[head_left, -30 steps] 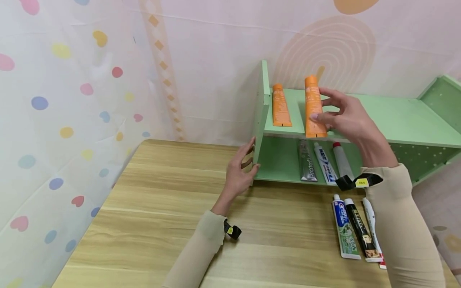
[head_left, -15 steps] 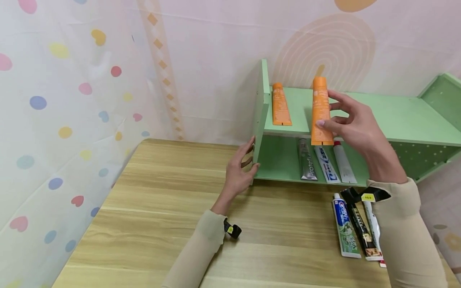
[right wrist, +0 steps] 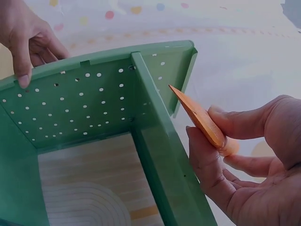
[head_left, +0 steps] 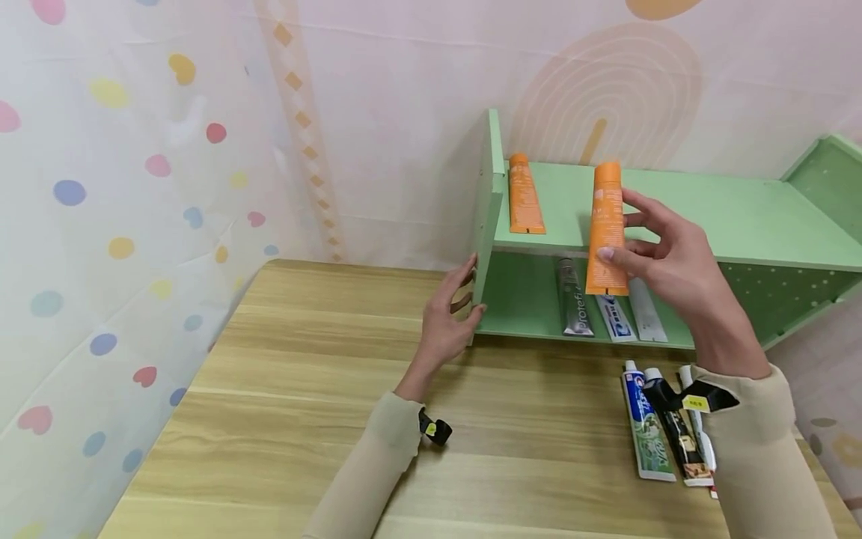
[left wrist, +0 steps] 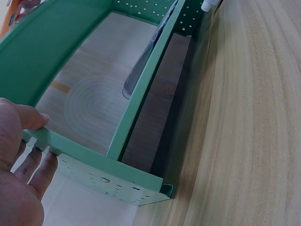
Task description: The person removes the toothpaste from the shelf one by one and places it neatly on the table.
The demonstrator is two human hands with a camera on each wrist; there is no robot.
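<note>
A green two-tier shelf stands at the back of the wooden table. My left hand grips the front edge of its left side panel, thumb inside and fingers outside. My right hand pinches an orange tube between thumb and fingers and holds it upright in the air before the upper shelf's front edge. In the right wrist view the orange tube shows edge-on beside the shelf. A second orange tube lies on the upper shelf at the left.
Three tubes lie in the lower shelf: a silver tube, a blue-and-white tube and a white tube. Three more toothpaste tubes lie side by side on the table under my right wrist. A dotted curtain hangs at the left.
My right hand has carried the orange tube down and to the right, off the upper shelf toward me. The left hand has stayed on the side panel.
</note>
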